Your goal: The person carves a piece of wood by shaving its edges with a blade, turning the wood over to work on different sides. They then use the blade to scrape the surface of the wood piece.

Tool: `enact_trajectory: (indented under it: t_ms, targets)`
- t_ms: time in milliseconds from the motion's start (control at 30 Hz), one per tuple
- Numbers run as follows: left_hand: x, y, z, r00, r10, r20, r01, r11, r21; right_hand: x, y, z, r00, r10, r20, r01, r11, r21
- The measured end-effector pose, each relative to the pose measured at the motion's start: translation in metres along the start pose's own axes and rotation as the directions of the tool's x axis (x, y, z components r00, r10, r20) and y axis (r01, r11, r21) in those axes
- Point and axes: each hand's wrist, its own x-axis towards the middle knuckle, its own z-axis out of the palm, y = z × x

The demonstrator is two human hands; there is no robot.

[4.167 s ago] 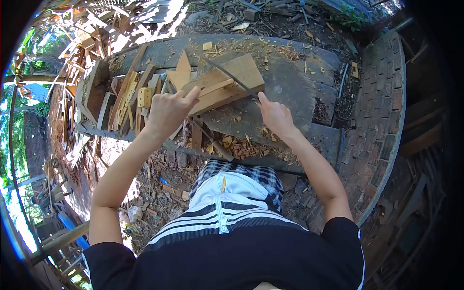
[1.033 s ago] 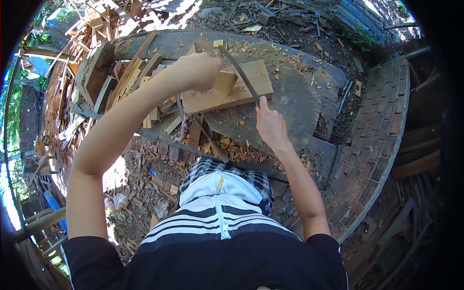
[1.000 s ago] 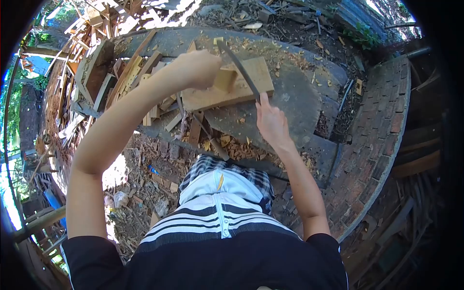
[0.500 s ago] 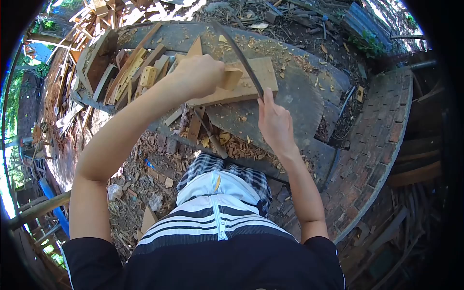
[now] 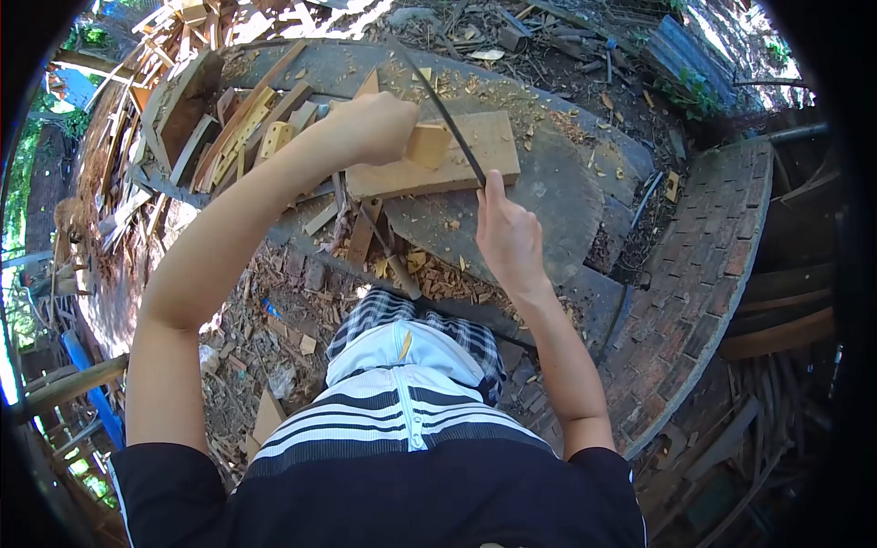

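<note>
My left hand [image 5: 379, 130] is closed round a small flat wood piece [image 5: 427, 146], which sticks out to the right of my fist. It is held against the top of a thick wooden block [image 5: 475, 151] lying on the workbench. In my right hand [image 5: 510, 236] is a machete [image 5: 448, 117], its long dark blade pointing up and away to the left, seen nearly edge-on. The blade passes just right of the wood piece and overlaps the block in this view. The machete's handle is hidden inside my fist.
Wood offcuts and drilled yellowish blocks [image 5: 276, 139] fill a wooden tray [image 5: 174, 119] at the left. A second blade with a wooden handle [image 5: 403, 278] lies at the bench's near edge. Chips litter the dark bench [image 5: 557, 205]. A low brick wall [image 5: 699, 256] curves along the right.
The right hand and blade have shifted slightly left, and the blade now shows narrower. The wood piece shows more of its flat face. The whole view has shifted a little.
</note>
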Motion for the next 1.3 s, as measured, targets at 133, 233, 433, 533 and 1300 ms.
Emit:
enact_trajectory:
  t_ms: [133,233,433,533,1300]
  targets:
    - [0.003,-0.009,0.012,0.996,0.015,-0.087,-0.017,1.000,-0.020,-0.002,0.043,0.035,0.990,0.087,0.114,-0.072,0.989,-0.131]
    - [0.003,-0.016,0.014,0.991,0.045,-0.122,-0.049,0.998,-0.025,0.007,0.037,0.027,0.984,0.117,0.136,-0.102,0.989,-0.110]
    - [-0.008,-0.001,0.019,0.990,0.085,-0.114,-0.081,0.996,0.044,0.001,-0.003,-0.011,0.998,0.030,0.056,-0.031,0.999,0.020]
    - [-0.014,0.000,0.033,0.974,0.139,-0.177,-0.116,0.984,0.133,-0.001,0.032,0.013,0.993,0.065,0.094,-0.059,0.996,-0.066]
    - [-0.039,0.010,0.048,0.928,0.226,-0.296,-0.141,0.949,0.282,-0.004,0.004,-0.027,1.000,-0.006,0.025,0.006,1.000,0.003]
